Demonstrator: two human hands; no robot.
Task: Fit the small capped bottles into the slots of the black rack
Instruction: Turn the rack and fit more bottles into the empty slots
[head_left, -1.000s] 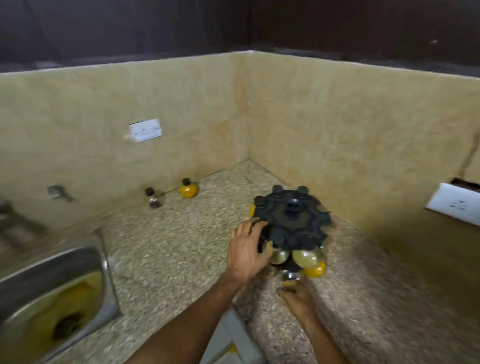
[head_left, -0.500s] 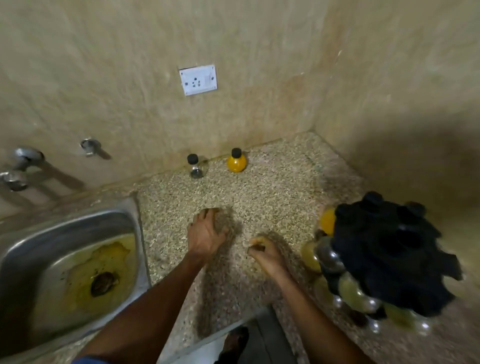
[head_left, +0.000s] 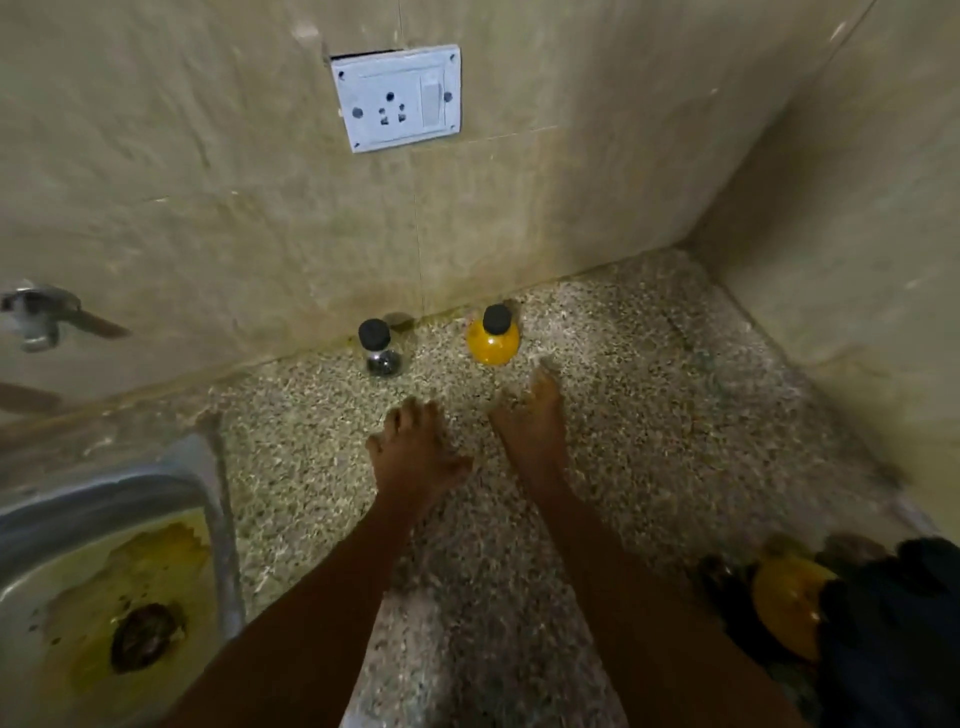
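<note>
Two small capped bottles are seen standing upright on the speckled worktop (head_left: 649, 426), close against the back wall and below the white wall socket (head_left: 397, 98). The yellow bottle (head_left: 493, 340) is placed just below and slightly right of the socket; the dark-filled clear bottle (head_left: 382, 356) is set just below and slightly left of it, the two bottles being near each other but apart. Both hands are extended toward them over the worktop. The left hand (head_left: 415, 457) is held below the dark-filled bottle with fingers spread and relaxed, its grip released and nothing held. The right hand (head_left: 532, 421) is stretched out with fingers straight, its tips just short of the yellow bottle, its grip likewise released; contact with the bottle cannot be made out through the blur. Nothing is placed between the hands and the bottles. The black rack (head_left: 893, 639) is found far below and to the right of the socket, at the frame edge, with a yellow bottle (head_left: 789, 603) seated in it. A steel sink (head_left: 104, 499) is set below and to the left of the socket, and a tap (head_left: 39, 314) is fixed to the wall left of it.
</note>
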